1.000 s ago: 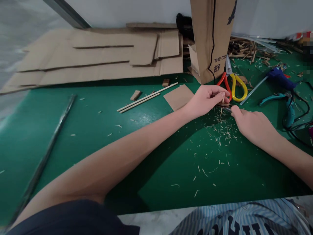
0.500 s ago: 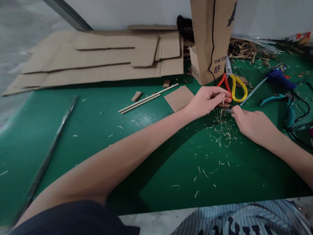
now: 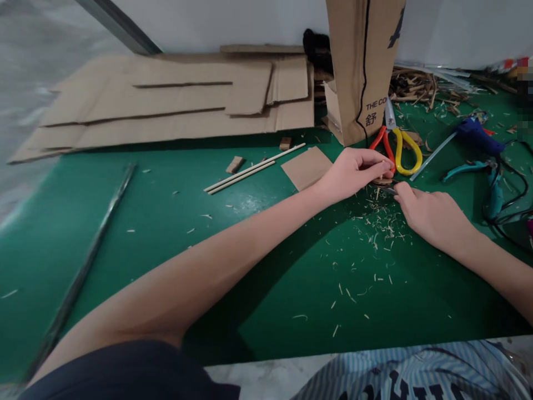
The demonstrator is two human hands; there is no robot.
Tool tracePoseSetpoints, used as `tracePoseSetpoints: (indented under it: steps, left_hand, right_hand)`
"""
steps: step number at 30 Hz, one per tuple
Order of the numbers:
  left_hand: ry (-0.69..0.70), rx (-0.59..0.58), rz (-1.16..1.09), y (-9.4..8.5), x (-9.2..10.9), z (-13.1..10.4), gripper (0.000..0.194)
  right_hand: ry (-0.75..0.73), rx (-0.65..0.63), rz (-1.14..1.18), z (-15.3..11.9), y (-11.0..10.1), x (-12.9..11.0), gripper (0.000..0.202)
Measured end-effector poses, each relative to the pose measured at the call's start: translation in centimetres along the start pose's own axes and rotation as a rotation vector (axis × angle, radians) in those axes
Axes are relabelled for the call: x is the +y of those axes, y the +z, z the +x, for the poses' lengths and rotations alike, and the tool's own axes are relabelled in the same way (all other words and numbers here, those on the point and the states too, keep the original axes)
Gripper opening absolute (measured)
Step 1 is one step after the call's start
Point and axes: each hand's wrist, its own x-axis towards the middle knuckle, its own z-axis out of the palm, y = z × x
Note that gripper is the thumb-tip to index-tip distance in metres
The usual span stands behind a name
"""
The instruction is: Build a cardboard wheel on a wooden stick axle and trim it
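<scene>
My left hand (image 3: 355,173) pinches a short wooden stick that passes through a small round brown cardboard disc (image 3: 382,181). The stick's pale lower end (image 3: 378,193) pokes out below the disc. In my closed right hand (image 3: 435,210) is a knife (image 3: 391,190) with a thin grey blade, most of it hidden by the fingers. The blade lies close under the disc, beside the stick; whether it touches cannot be made out. Pale wood shavings (image 3: 385,225) are scattered on the green table below both hands. Scissors (image 3: 402,153) with red and yellow handles lie just behind my left fingertips.
Flat cardboard sheets (image 3: 175,103) are stacked at the back left. A tall cardboard box (image 3: 353,66) stands behind my hands. Two thin sticks (image 3: 245,175) and a cardboard square (image 3: 306,166) lie left. At right are a blue glue gun (image 3: 481,135) and teal pliers (image 3: 494,194).
Both hands keep almost the same place and grip. My left thumb and fingers have shifted slightly over the stick's top. The whole view has moved a little.
</scene>
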Motion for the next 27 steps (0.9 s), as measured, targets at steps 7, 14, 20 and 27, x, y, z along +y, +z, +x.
tracePoseSetpoints:
  steps: [7,14,20,27]
  left_hand:
    - [-0.015,-0.002,-0.019,-0.1,-0.5,0.1,0.023]
    - [-0.003,-0.019,-0.001,-0.2,-0.2,0.0,0.024]
    - [0.029,0.004,0.043,-0.4,-0.5,0.1,0.026]
    - [0.041,0.008,0.067,-0.3,-0.6,0.2,0.022]
  right_hand:
    - [-0.005,0.006,0.027,0.2,-0.2,-0.1,0.028]
    - [-0.137,-0.021,0.132,0.1,-0.6,0.9,0.032]
    - [-0.042,-0.029,0.396,0.0,-0.5,1.8,0.031]
    - [0.038,0.030,0.720,0.2,0.0,2.5,0.024]
